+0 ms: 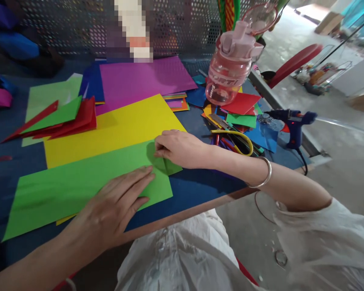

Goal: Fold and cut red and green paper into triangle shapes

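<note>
A long sheet of green paper (79, 182) lies across the front of the blue table, over a yellow sheet (124, 117). My left hand (112, 206) rests flat on the green paper, its fingers stretched toward the right end. At the upper right of the green paper, my right hand (182, 147) has curled fingers closed on its edge. Beside these fingers a small green flap (172, 167) sticks out to the right. The fingertips of my right hand are partly hidden under the hand.
Behind lie a purple sheet (139, 79) and folded red papers (75, 123). On the right stand a pink water bottle (229, 68), yellow-handled scissors (245, 141) among paper scraps, and a blue glue gun (295, 125) with its cord. A perforated metal panel (176, 28) rises at the back.
</note>
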`<action>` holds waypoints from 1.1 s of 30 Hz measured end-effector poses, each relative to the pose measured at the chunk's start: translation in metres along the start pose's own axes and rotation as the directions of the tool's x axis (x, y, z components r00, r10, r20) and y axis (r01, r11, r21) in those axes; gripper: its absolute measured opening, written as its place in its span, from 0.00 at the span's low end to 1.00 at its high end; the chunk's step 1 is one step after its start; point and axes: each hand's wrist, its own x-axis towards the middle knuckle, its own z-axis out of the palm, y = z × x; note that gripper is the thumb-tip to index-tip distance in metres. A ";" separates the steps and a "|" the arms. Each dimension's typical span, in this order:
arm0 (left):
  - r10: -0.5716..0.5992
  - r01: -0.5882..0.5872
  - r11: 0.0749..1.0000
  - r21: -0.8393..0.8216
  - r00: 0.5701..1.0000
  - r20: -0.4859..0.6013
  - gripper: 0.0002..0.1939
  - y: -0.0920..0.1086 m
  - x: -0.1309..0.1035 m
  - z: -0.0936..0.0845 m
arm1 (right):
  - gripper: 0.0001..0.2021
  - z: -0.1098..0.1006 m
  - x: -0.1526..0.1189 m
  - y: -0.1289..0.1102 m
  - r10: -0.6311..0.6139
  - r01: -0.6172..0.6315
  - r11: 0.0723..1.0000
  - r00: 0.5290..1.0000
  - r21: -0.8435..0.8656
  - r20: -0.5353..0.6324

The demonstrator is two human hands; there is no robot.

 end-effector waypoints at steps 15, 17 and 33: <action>-0.003 0.004 1.000 0.026 0.998 -0.066 0.30 0.000 -0.004 0.007 | 0.07 0.003 0.003 -0.003 -0.016 0.018 0.991 1.000 -0.135 0.013; -0.007 0.007 1.000 0.010 1.000 -0.023 0.29 0.000 -0.003 0.003 | 0.07 0.003 0.003 -0.003 -0.021 0.023 0.991 1.000 -0.134 0.017; -0.018 0.016 0.999 -0.052 0.999 -0.027 0.24 -0.001 0.002 0.001 | 0.05 0.007 0.002 0.000 -0.069 0.063 0.981 0.997 -0.182 -0.027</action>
